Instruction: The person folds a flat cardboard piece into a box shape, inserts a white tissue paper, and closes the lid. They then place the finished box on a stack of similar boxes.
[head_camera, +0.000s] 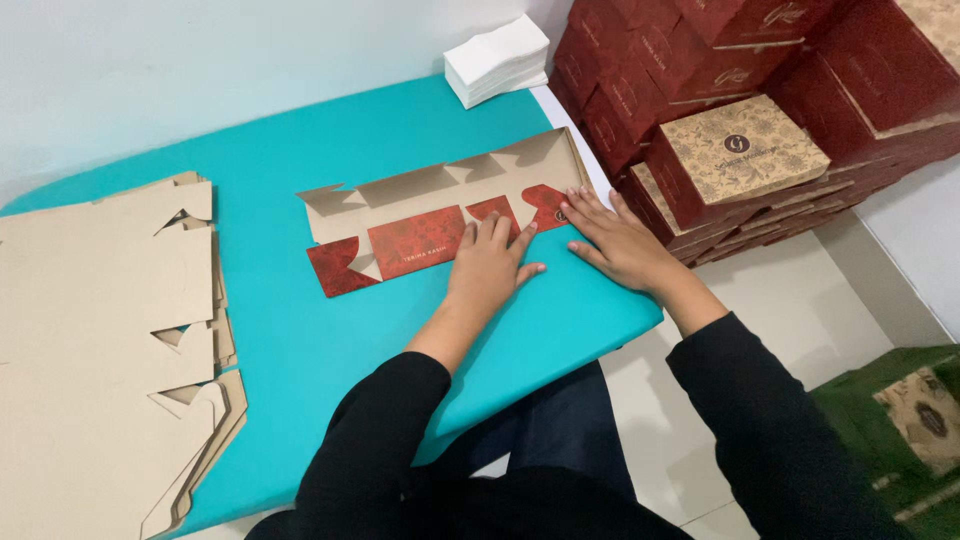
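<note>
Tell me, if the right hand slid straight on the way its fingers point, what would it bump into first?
The right hand points up and left, fingertips already on the flat red box blank. It would ride over that folded cardboard first; beyond it the teal table looks bare.

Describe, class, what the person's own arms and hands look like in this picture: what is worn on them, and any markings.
Both arms are covered by plain black long sleeves that end at the wrists. The left hand and the right hand are bare: no gloves. No rings, watch, bracelets or markings show. The sleeve cloth looks smooth, without pattern or print.
</note>
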